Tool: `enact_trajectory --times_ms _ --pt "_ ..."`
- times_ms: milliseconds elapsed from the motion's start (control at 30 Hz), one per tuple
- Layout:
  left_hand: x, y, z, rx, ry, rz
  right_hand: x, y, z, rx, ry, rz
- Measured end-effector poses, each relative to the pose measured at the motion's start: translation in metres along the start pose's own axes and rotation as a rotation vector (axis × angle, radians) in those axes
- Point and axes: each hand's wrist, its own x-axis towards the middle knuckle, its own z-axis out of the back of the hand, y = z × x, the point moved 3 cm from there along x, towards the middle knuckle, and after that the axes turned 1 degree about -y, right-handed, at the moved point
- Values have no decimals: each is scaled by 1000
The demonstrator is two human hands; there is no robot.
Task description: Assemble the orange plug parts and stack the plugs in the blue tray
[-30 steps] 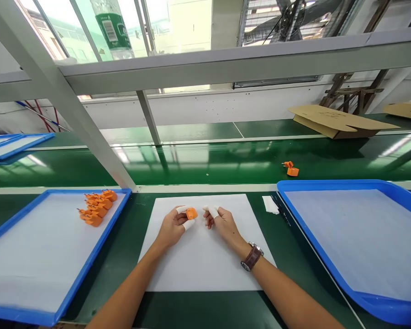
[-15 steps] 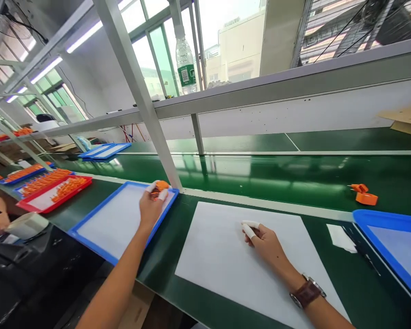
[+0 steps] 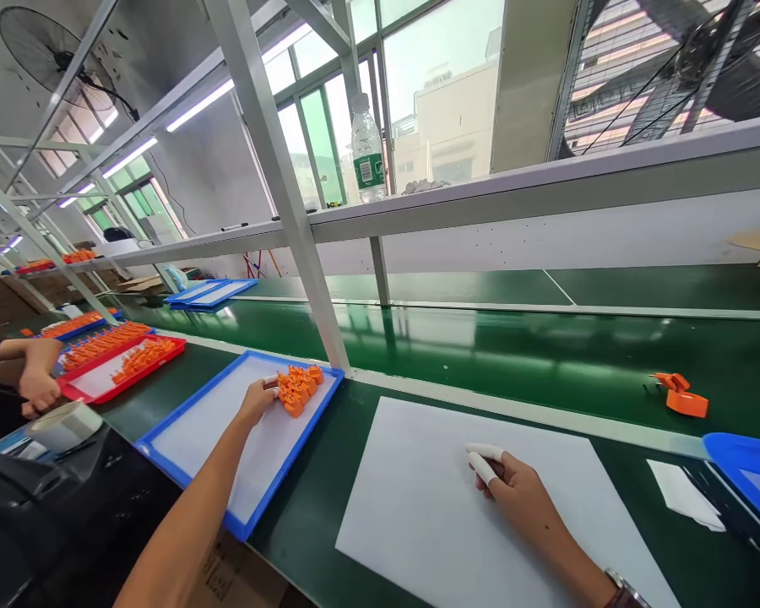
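My left hand (image 3: 257, 402) reaches into a blue tray (image 3: 193, 422) lined with white. Its fingertips, in white finger cots, are pinched against the nearest orange plastic part in the small pile (image 3: 299, 385) at the tray's far corner. My right hand (image 3: 513, 488) rests on the white sheet (image 3: 431, 515) in front of me. Its fingers are loosely curled, with cots on the thumb and index finger, and nothing is in it.
Two orange parts (image 3: 681, 393) lie on the green belt (image 3: 513, 355) at the right. Near them are a second blue tray (image 3: 744, 473) and a white slip (image 3: 684, 496). At the left are a red tray of orange parts (image 3: 123, 363), another person's hands (image 3: 38, 382) and a tape roll (image 3: 63, 422). A slanted metal post (image 3: 279, 177) stands behind the tray.
My left hand carried an orange part from the white sheet to the pile in the left tray. My right hand stayed curled on the sheet. The view swung left and up.
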Motion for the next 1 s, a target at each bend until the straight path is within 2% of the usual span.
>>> enact_trajectory --times_ms 100,200,333,400,467,533,600,733,833,900,1000 --pt "3 -1 -1 -12 -30 12 1 0 -1 9 5 12" --pt "0 -8 -1 -20 -151 -28 0 4 -2 22 -10 20" --pt "-14 -37 -6 -43 -334 -200 1 8 -3 45 15 27" --pt "-29 -59 -20 -58 -330 -311 1 12 -3 61 13 46" --pt "-51 -81 -44 -74 -246 -417 -2 17 -3 88 10 82" --pt "-76 -97 -79 -88 -91 -502 -4 24 -3 128 -3 129" --pt "-103 -104 -123 -86 110 -540 -4 28 -2 144 -5 161" --pt "-156 -96 -228 -60 546 -484 2 28 3 141 -31 141" --pt "-193 -92 -306 62 876 -458 4 27 6 123 -60 143" --pt "-214 -97 -353 152 1030 -463 5 28 6 104 -73 151" --pt "-240 -112 -417 193 1143 -478 5 30 7 80 -93 176"
